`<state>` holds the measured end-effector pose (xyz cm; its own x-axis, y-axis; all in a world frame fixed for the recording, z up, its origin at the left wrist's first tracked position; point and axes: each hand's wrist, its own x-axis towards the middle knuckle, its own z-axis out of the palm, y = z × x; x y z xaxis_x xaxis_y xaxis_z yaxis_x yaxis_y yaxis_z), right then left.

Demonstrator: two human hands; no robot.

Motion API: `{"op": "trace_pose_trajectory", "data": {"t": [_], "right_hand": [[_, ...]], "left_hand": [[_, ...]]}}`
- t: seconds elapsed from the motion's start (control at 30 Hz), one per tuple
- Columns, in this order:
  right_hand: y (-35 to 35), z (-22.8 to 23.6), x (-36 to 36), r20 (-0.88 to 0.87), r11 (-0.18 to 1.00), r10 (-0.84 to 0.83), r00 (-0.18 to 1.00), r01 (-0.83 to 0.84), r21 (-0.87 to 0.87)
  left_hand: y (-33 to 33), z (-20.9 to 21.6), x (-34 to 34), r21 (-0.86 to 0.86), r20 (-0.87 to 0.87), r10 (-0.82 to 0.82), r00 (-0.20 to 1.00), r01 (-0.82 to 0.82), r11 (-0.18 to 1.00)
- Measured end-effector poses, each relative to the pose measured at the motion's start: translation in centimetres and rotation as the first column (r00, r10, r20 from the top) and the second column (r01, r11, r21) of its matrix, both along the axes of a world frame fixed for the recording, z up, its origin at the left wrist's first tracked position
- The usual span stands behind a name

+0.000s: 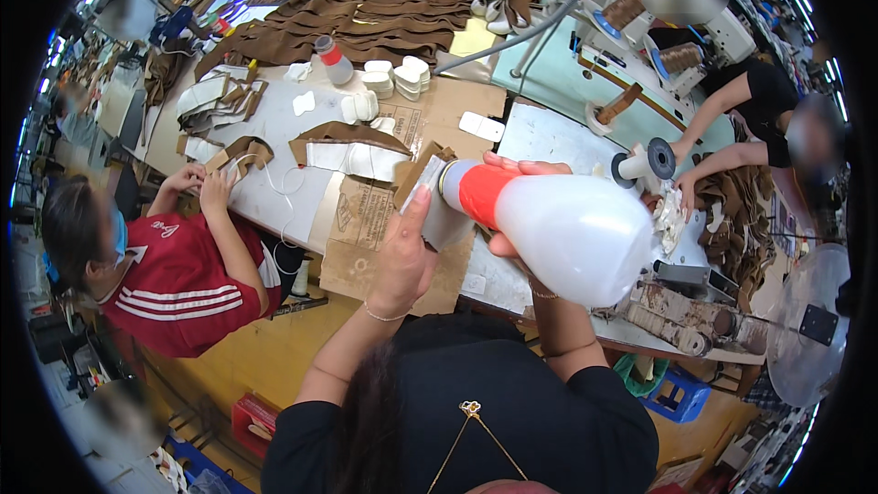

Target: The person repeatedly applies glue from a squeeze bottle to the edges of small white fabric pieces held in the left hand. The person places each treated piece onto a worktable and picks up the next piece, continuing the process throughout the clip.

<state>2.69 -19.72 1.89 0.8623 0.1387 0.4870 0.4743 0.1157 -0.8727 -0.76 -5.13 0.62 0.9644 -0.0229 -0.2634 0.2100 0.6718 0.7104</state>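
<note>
Head view, both hands raised over the near edge of the work surface (274,123). I log the right hand (529,166) first: its fingers are wrapped around a white bottle (576,233), which hides most of the palm from me. The bottle is tilted well over, broad base toward the right and near side, neck pointing left. An orange-red band (480,194) circles its narrower part.

Left hand (407,256): I read the fingers as closed on a brown-and-white piece (422,181), thumb laid along its near side; the far fingers are hidden behind it. The bottle's neck end sits right at this piece; I cannot tell from this angle whether they touch. A thin bracelet (387,316) rings the left wrist.

Beneath the hands I note flattened cardboard (357,256). Farther up lies a loose brown piece with a white panel (352,157), partly on the cardboard. Beyond it I record stacks of white pads (412,76) and, just left of them, a second bottle (334,62), upright, also red-banded. Rows of brown strips (320,27) cover the far side.

To the left, a co-worker in a red top (187,297) handles another brown piece (240,157). To the right: a sewing machine (700,37) with brown thread cones (624,14).
</note>
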Motion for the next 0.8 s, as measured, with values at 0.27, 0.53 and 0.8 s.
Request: {"op": "trace_pose_trajectory", "data": {"t": [0.27,0.53,0.8], "right_hand": [[-0.8,-1.6,1.5,-0.061,0.973,-0.232,0.971,0.232,0.000],[-0.8,-1.6,3.7,-0.058,0.964,-0.174,0.983,0.183,0.194],[-1.1,-3.1,5.5,0.301,0.807,-0.364,0.881,0.460,-0.371]], "left_hand": [[1.0,-2.9,-0.7,0.051,-0.037,0.033,0.999,-0.031,0.998],[2.6,-3.5,1.2,-0.159,-0.014,-0.015,1.000,0.013,0.987],[2.8,-3.7,1.4,-0.117,-0.023,0.010,1.000,-0.012,0.993]]}}
